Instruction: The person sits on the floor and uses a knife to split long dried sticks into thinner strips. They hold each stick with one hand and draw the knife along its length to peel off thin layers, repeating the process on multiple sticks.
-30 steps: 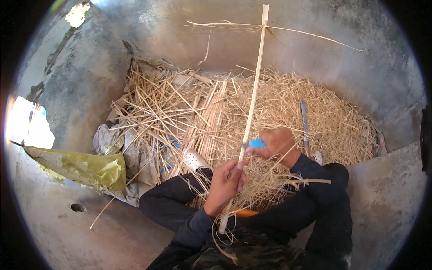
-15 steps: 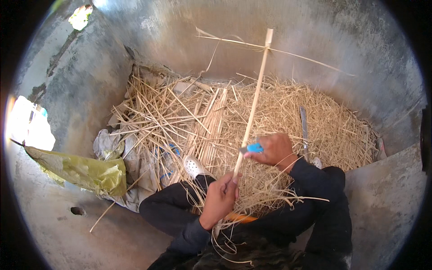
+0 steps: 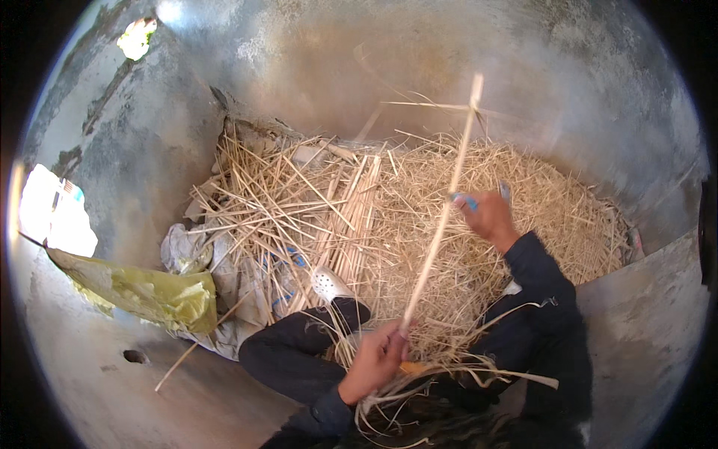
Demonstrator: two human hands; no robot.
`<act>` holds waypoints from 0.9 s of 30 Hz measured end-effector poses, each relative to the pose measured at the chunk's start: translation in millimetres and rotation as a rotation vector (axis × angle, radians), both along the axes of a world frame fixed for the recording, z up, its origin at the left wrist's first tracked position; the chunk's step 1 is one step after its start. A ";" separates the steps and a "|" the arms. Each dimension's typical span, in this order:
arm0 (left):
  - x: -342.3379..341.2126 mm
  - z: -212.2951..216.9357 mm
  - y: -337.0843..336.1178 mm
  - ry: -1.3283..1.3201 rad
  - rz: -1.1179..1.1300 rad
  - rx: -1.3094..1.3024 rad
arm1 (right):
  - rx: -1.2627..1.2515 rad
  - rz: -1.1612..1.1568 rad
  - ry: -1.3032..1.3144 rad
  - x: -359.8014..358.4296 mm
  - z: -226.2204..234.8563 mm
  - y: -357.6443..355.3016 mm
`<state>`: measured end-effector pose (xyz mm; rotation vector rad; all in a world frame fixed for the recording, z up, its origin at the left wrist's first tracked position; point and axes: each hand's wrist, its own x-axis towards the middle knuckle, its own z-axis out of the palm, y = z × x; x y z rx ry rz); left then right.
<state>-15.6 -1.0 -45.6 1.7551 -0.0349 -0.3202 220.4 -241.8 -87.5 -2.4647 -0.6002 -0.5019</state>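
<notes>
A long pale bamboo strip (image 3: 434, 262) slants up and slightly right from my lap. Its lower end is gripped by my left hand (image 3: 372, 363), fingers closed round it. Farther up, my right hand (image 3: 491, 218) is closed on a small blue-handled knife (image 3: 469, 201), held against or close beside the strip; the blade is blurred. Thin peeled slivers (image 3: 434, 106) stick out sideways near the strip's far end. Loose curled shavings (image 3: 486, 368) lie across my lap near my left hand.
Curly shavings (image 3: 557, 213) cover the floor ahead and right. Cut bamboo strips (image 3: 348, 224) lie left of them, some crisscrossed. My white clog (image 3: 329, 284) rests among them. A yellow-green sack (image 3: 176, 295) is at left. Concrete walls (image 3: 314, 60) surround me; a long blade (image 3: 505, 191) partly shows behind my right hand.
My right hand with the knife has moved up and right along the strip, away from my left hand. The strip leans more to the right, and the slivers at its far end have shifted.
</notes>
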 end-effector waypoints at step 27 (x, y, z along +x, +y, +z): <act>4.4 -4.3 9.9 -0.266 0.139 0.261 | -0.105 0.202 -0.026 -52.7 19.3 57.0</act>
